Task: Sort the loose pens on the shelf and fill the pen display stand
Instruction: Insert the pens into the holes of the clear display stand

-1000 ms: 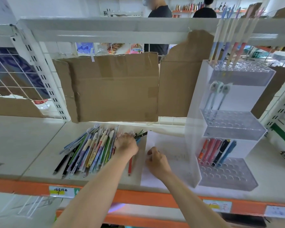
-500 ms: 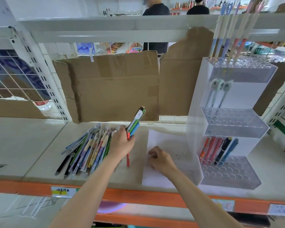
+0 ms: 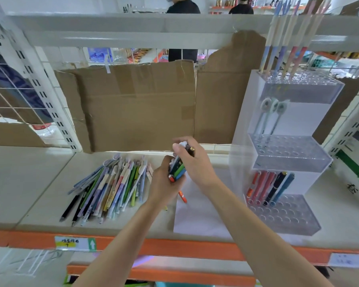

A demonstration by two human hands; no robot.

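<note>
Fingers (image 3: 179, 147) of the right hand (image 3: 195, 162) now pinch the top ends of a small bunch of pens (image 3: 177, 168), which the left hand (image 3: 164, 183) grips from below with its fingers curled round the lower ends. A moment ago the right hand was resting on the white sheet (image 3: 199, 216) and the left hand alone was lifting this bunch; now the right hand has come up to join it, so both hands hold the same pens, just above the shelf (image 3: 29, 183). I think the person is picking one pen out of the bunch, but which one I cannot tell. To the left of the fingers the big loose pile (image 3: 112, 187) lies fanned on the shelf, and it looks not changed. To the right of the fingers stands the pen display stand (image 3: 288, 158), near but not touching. Its lowest tier holds a few pens and many holes are free, so most of the filling is not yet done
</note>
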